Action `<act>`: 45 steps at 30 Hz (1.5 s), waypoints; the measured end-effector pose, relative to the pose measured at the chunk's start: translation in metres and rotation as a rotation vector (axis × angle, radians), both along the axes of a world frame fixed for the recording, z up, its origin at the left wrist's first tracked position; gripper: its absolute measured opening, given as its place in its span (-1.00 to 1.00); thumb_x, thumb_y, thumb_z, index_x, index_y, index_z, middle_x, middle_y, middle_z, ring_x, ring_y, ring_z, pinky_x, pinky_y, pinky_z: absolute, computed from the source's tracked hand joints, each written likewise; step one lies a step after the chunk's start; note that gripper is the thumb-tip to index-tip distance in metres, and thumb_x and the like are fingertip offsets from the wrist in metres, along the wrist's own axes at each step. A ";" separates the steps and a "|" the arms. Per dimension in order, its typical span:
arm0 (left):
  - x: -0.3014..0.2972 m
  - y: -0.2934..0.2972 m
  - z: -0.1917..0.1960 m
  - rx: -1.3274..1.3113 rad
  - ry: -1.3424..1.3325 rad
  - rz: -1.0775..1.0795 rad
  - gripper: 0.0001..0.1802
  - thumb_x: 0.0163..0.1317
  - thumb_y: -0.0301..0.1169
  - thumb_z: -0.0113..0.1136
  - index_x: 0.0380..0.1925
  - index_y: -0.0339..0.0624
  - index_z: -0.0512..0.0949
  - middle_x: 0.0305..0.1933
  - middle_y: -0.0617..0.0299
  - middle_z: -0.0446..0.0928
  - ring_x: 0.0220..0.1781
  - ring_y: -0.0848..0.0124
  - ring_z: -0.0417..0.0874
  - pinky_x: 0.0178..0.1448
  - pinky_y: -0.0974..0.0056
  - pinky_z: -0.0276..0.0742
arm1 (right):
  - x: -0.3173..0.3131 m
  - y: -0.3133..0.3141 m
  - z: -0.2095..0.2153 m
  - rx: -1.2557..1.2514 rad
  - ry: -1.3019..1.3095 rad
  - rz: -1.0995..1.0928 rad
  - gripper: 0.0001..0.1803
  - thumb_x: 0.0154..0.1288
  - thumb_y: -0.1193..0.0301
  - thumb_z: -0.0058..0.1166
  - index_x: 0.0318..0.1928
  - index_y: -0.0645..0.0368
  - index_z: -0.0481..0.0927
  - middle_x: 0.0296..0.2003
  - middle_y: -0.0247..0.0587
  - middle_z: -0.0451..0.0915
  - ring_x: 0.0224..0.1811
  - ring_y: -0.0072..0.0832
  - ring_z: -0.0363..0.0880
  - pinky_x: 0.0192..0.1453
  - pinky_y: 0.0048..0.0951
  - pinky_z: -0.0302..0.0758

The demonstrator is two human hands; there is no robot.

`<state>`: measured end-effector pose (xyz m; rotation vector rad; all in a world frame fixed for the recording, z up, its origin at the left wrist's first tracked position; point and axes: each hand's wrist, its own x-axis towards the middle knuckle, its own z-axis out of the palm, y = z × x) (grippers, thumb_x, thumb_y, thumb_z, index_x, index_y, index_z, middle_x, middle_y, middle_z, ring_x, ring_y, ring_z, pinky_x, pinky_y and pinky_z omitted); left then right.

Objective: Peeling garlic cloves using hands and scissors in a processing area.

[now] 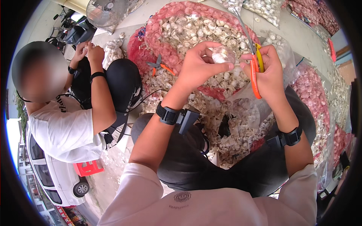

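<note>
My left hand (198, 67) is closed around a whitish garlic bulb (223, 55), pinching it between thumb and fingers above a heap of garlic. To its right, my right hand (270, 71) grips a pair of scissors (254, 77) with orange and yellow handles. Their long metal blades point up and away, just beyond the bulb and apart from it. Beneath both hands, many loose garlic bulbs (188, 32) lie in an opened red mesh sack (160, 24). A second cutting tool, shears with orange handles (167, 69), rests on the sack left of my left hand.
A co-worker in a white shirt (64, 124) sits at the left, hands raised together. Clear bags of garlic (264, 11) and more red mesh sacks (311, 86) stand around. Papery garlic skins (233, 145) cover the ground between my knees. A fan (107, 11) is at the far left.
</note>
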<state>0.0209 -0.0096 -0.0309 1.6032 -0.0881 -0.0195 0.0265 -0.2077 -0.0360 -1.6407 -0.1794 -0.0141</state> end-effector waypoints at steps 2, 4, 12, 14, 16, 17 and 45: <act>-0.001 -0.006 -0.005 -0.021 -0.009 -0.035 -0.39 -0.10 -0.46 0.55 -0.03 -0.36 0.47 -0.44 0.34 0.52 -0.41 0.60 0.60 -0.41 0.49 0.47 | 0.000 -0.001 0.006 0.064 0.000 0.014 -0.52 0.09 0.55 0.35 -0.14 0.14 0.27 -0.28 -0.21 0.59 -0.36 -0.60 0.60 -0.45 -0.58 0.44; -0.006 -0.013 -0.004 -0.063 0.002 -0.094 -0.39 -0.10 -0.47 0.55 -0.03 -0.39 0.46 -0.45 0.34 0.52 -0.42 0.61 0.59 -0.42 0.49 0.46 | 0.001 0.000 0.005 0.029 -0.040 0.012 -0.52 0.08 0.56 0.35 -0.15 0.13 0.28 -0.28 -0.23 0.59 -0.34 -0.62 0.59 -0.43 -0.58 0.42; -0.011 -0.006 -0.008 0.020 0.040 -0.097 -0.39 -0.12 -0.45 0.52 -0.03 -0.41 0.47 -0.41 0.28 0.56 -0.42 0.58 0.60 -0.38 0.47 0.48 | -0.004 0.015 0.014 -0.094 -0.028 0.107 -0.58 0.14 0.63 0.24 -0.12 0.13 0.27 -0.28 -0.22 0.59 -0.27 -0.67 0.54 -0.27 -0.64 0.45; -0.013 -0.004 -0.007 0.002 0.035 -0.084 -0.40 -0.11 -0.47 0.50 -0.04 -0.41 0.47 -0.41 0.27 0.57 -0.42 0.57 0.60 -0.37 0.46 0.49 | -0.005 0.021 0.015 -0.097 -0.130 0.061 -0.57 0.04 0.55 0.35 -0.18 0.14 0.34 -0.35 -0.29 0.60 -0.36 -0.69 0.54 -0.41 -0.60 0.40; -0.015 -0.001 -0.006 -0.004 0.037 -0.074 -0.43 -0.11 -0.50 0.47 -0.05 -0.41 0.48 -0.41 0.26 0.56 -0.41 0.56 0.61 -0.36 0.45 0.50 | -0.004 0.025 0.014 -0.133 -0.148 0.059 -0.57 0.05 0.54 0.35 -0.17 0.15 0.34 -0.36 -0.28 0.60 -0.37 -0.68 0.54 -0.40 -0.59 0.41; -0.016 0.000 -0.005 -0.005 0.037 -0.069 -0.43 -0.11 -0.50 0.47 -0.05 -0.41 0.48 -0.41 0.26 0.56 -0.41 0.56 0.61 -0.36 0.45 0.50 | -0.004 0.027 0.013 -0.168 -0.166 0.049 -0.58 0.06 0.54 0.35 -0.16 0.16 0.34 -0.36 -0.28 0.60 -0.38 -0.67 0.55 -0.40 -0.58 0.43; -0.020 -0.009 0.003 0.279 0.017 -0.165 -0.40 -0.08 -0.51 0.50 0.00 -0.38 0.47 -0.42 0.23 0.53 -0.44 0.47 0.67 -0.43 0.37 0.64 | -0.002 -0.003 0.004 -0.045 0.045 0.123 -0.62 0.16 0.60 0.24 -0.15 0.21 0.28 -0.34 -0.12 0.63 -0.31 -0.59 0.62 -0.29 -0.57 0.55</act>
